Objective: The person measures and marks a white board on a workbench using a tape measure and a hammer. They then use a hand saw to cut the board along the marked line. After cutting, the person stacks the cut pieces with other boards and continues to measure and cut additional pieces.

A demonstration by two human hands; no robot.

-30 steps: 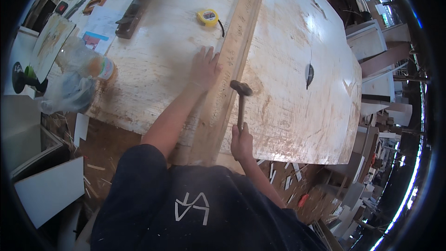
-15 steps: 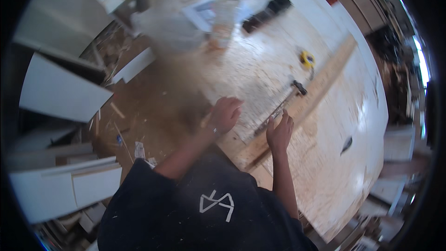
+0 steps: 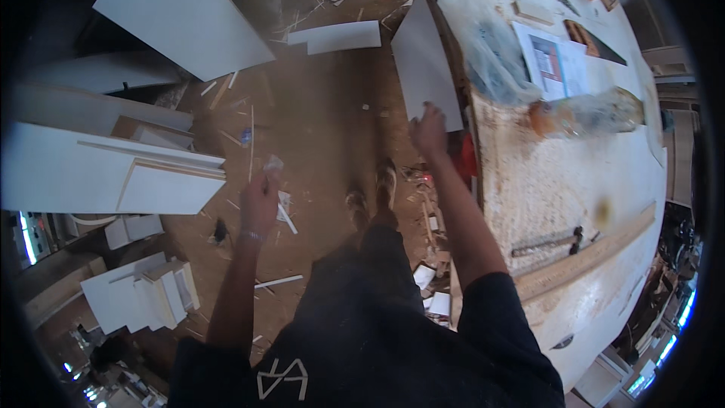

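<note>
Your left hand (image 3: pixel 260 200) and right hand (image 3: pixel 430 132) hang apart over the littered floor (image 3: pixel 321 117).
Both are partly curled; you cannot tell here whether either grips anything. Your right hand shows against the white panel (image 3: pixel 423 57) beside the counter (image 3: pixel 510 181), contact unclear; left of your other hand are stacked white boards (image 3: pixel 57 170). On the counter, a hammer (image 3: pixel 547 245) lies alongside a long wooden plank (image 3: pixel 596 255), with a plastic bottle (image 3: pixel 589 115) farther up.
</note>
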